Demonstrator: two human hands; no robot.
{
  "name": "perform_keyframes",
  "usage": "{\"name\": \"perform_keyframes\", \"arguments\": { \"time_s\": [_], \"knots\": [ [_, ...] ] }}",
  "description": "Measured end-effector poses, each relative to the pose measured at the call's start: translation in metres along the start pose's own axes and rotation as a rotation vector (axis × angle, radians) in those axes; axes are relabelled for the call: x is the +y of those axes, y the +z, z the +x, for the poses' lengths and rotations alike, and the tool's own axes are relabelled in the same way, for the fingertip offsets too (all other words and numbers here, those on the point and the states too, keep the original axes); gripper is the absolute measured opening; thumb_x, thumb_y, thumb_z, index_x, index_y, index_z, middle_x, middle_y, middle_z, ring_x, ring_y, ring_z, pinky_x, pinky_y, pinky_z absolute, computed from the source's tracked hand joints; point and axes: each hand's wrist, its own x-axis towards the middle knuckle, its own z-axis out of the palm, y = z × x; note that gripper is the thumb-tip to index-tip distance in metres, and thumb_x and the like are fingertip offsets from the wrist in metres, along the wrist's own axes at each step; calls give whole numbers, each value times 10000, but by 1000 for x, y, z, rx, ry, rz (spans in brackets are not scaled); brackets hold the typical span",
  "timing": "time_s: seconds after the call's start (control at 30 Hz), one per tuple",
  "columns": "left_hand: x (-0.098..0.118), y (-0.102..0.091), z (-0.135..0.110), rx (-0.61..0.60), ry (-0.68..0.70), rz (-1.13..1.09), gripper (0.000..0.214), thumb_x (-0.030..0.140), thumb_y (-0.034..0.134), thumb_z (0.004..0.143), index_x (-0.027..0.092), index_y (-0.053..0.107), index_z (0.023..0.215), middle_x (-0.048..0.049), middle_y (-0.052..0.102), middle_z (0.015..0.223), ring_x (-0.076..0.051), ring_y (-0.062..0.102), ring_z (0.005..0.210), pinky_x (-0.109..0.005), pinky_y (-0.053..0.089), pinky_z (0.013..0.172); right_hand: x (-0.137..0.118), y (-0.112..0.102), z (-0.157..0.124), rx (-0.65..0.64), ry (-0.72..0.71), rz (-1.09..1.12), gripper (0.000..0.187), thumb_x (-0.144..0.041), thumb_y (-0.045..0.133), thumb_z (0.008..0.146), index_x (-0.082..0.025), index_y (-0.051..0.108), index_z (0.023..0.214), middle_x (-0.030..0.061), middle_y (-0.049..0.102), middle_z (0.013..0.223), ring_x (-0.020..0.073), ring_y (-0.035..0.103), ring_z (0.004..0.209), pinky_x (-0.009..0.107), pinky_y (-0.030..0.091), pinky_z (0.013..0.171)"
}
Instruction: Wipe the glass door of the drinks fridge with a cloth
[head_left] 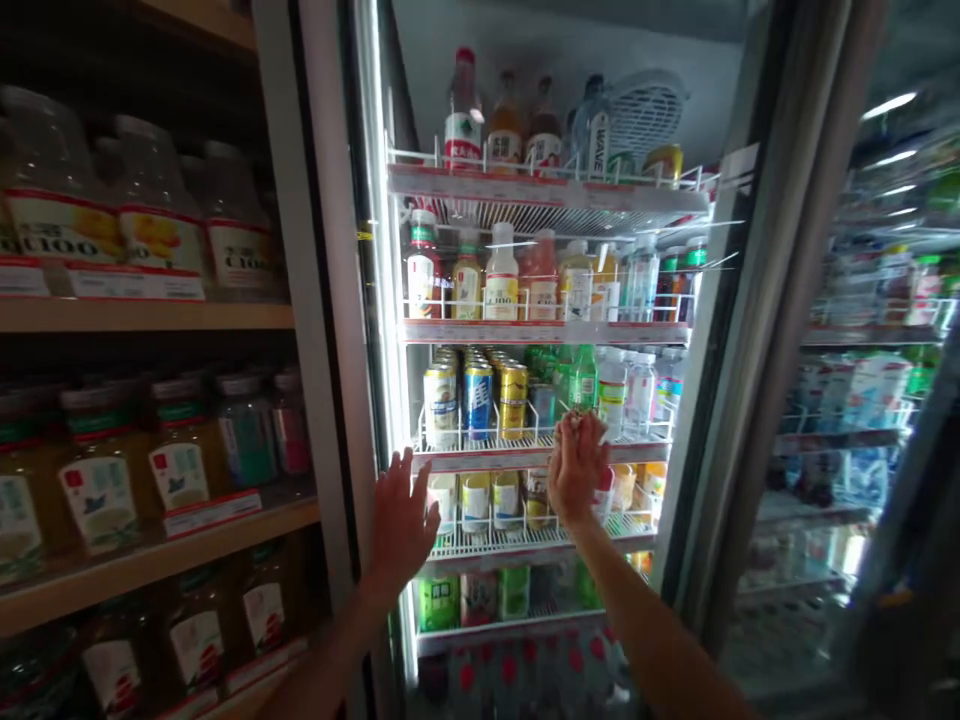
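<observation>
My right hand reaches into the lit drinks fridge with its fingers bunched. At its fingertips shows a small, speckled, crumpled cloth, mostly hidden by the hand. It is in front of the rail of the middle shelf, below a green bottle. My left hand is raised with fingers spread, holding nothing, near the fridge's left frame. Beyond it stand a white-and-gold can, a blue can and a gold can on the middle shelf.
Bottles line the upper fridge shelf, behind white wire rails. A white fan grille is at the top back. The glass door stands at the right. Wooden shelves with juice bottles flank the left side.
</observation>
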Motion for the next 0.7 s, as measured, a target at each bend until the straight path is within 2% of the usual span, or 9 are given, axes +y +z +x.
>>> {"name": "perform_keyframes", "arguments": {
  "time_s": [0.07, 0.13, 0.2, 0.33, 0.4, 0.5, 0.57, 0.6, 0.7],
  "knots": [
    [19, 8, 5, 32, -24, 0, 650, 194, 457, 837, 193, 196, 1432, -149, 126, 1519, -301, 107, 1402, -548, 242, 1085, -8, 3, 1, -42, -81, 57, 546, -190, 396, 871, -205, 315, 1411, 133, 322, 1470, 263, 158, 1409, 533, 211, 1092],
    [39, 15, 14, 42, 35, -16, 667, 187, 450, 838, 193, 166, 1442, -140, 156, 1515, -287, 119, 1402, -535, 222, 1098, -11, 4, 3, -119, -231, 111, 535, -194, 428, 860, -245, 356, 1388, 93, 380, 1444, 239, 174, 1406, 511, 166, 1118],
    [58, 20, 24, 43, 91, -39, 672, 194, 444, 841, 197, 151, 1446, -129, 209, 1504, -270, 144, 1400, -514, 202, 1112, 1, 2, 7, -143, -292, 121, 526, -204, 448, 854, -263, 379, 1371, 74, 401, 1434, 223, 193, 1402, 504, 135, 1128],
    [83, 30, 40, 66, 5, -46, 660, 258, 443, 864, 195, 146, 1451, -131, 212, 1503, -273, 126, 1403, -515, 187, 1115, 41, -2, 19, -17, -120, 51, 530, -185, 415, 865, -234, 353, 1389, 109, 327, 1472, 233, 197, 1401, 514, 163, 1112],
    [90, 34, 44, 83, -48, -48, 657, 287, 431, 878, 199, 128, 1454, -127, 200, 1507, -271, 107, 1407, -521, 187, 1113, 49, -3, 23, 2, -81, 40, 530, -181, 402, 870, -220, 344, 1395, 122, 317, 1475, 240, 186, 1404, 512, 176, 1108],
    [95, 40, 45, 115, -98, -38, 666, 308, 430, 889, 212, 99, 1458, -118, 193, 1509, -268, 92, 1409, -531, 177, 1114, 52, -4, 24, -69, -199, 81, 531, -194, 422, 864, -233, 356, 1390, 99, 368, 1451, 229, 174, 1408, 490, 163, 1122],
    [96, 43, 45, 123, -116, -39, 664, 308, 434, 889, 225, 100, 1457, -109, 174, 1515, -272, 94, 1408, -543, 165, 1114, 63, -6, 26, -83, -275, 97, 535, -191, 434, 858, -261, 362, 1383, 74, 400, 1435, 214, 203, 1400, 486, 144, 1130],
    [96, 45, 44, 124, -123, -46, 660, 305, 434, 890, 232, 104, 1456, -103, 161, 1518, -275, 94, 1408, -549, 159, 1114, 73, -8, 28, -68, -265, 90, 537, -187, 430, 859, -266, 358, 1385, 75, 397, 1438, 212, 224, 1393, 491, 144, 1128],
    [96, 49, 43, 122, -131, -68, 651, 292, 425, 891, 249, 103, 1456, -86, 136, 1523, -277, 89, 1407, -557, 143, 1117, 107, -13, 33, 10, -54, 18, 532, -191, 387, 876, -237, 331, 1403, 123, 335, 1466, 245, 256, 1381, 535, 186, 1095]
  ]
}}
